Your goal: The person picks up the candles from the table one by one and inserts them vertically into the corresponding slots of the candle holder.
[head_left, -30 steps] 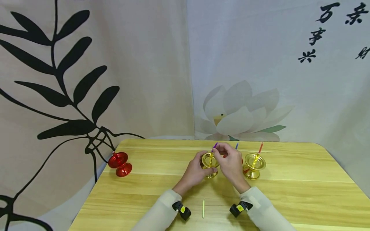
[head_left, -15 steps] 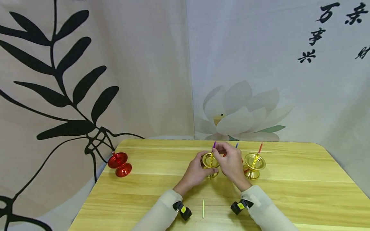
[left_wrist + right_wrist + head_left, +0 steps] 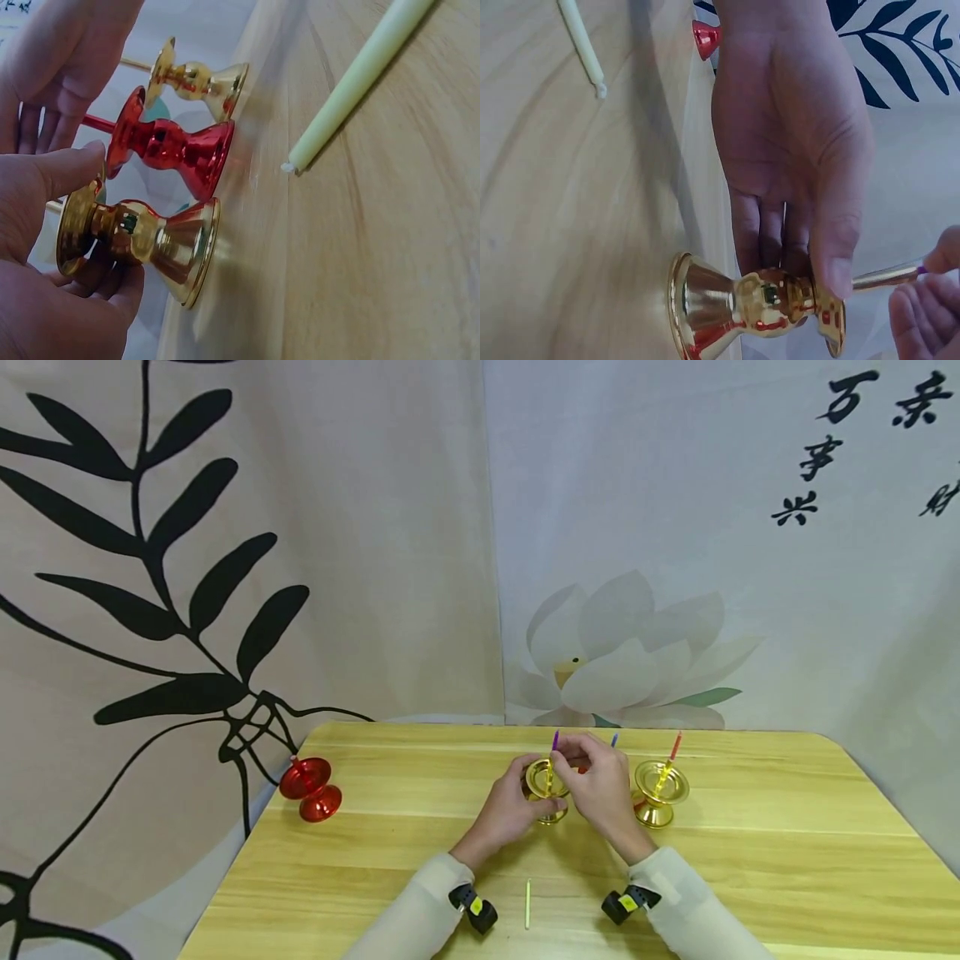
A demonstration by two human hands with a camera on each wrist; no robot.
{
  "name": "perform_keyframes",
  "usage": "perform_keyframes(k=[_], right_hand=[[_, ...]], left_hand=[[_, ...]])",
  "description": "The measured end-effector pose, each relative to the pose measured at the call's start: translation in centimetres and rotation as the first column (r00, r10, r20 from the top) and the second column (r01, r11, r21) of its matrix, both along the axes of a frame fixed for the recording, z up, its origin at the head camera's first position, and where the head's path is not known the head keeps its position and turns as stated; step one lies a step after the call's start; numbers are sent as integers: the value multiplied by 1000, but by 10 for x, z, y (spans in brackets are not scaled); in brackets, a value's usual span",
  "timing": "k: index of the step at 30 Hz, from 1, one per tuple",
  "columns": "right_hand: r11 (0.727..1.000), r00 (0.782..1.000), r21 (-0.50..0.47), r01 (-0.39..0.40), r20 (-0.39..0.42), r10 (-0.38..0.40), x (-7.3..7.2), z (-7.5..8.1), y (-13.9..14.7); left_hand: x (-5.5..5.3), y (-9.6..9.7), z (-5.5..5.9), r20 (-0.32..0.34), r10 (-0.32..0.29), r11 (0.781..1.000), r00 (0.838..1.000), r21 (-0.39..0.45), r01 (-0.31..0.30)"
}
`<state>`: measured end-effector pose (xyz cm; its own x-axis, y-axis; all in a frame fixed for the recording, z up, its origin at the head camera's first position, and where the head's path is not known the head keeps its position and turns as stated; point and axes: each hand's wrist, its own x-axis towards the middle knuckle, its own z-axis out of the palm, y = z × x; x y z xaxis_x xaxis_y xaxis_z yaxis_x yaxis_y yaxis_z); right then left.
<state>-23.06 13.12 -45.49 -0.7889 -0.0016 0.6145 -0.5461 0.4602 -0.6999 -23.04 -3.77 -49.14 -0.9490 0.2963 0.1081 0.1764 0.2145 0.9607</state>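
Observation:
My left hand point(image 3: 508, 808) grips a gold candle holder point(image 3: 135, 232) just under its dish, thumb over the near rim. The holder stands upright on the table. A slim gold tube point(image 3: 885, 278) rises from its dish. At the top of this tube, my right hand point(image 3: 602, 783) pinches a thin purple candle point(image 3: 556, 741) between thumb and fingertips. The candle's upper end shows above the fingers; its lower part is hidden by them. Behind the right hand stands a red candle holder point(image 3: 166, 146), mostly covered in the head view, with a blue candle point(image 3: 614, 741) sticking up.
On the right stands another gold holder point(image 3: 656, 815) bearing a red candle point(image 3: 676, 747). A second red holder point(image 3: 320, 804) is near the table's left edge. Between the forearms lies a pale green candle point(image 3: 527, 904). A printed curtain point(image 3: 420, 568) hangs behind the wooden table point(image 3: 787, 843).
The purple candle has gone from leaning right to nearly upright and sits a little lower in the fingers. My right wrist has shifted slightly right; the left hand keeps its grip.

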Motion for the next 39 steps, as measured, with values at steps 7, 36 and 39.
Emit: perform_keyframes(k=[7,36,39], right_hand=[[1000,1000,6,7,18,-7,22,0,5],[831,888,387,-399,390,245,94,-38,-8],[825,876,393,-405,427,226,95,-39,-10]], left_hand=[[-2,1,0,2,-2,1000,1000,-3,2],[3,-34,10,4,49,997,999,-56,-48],[7,-50,13,14,59,996,998,-61,-58]])
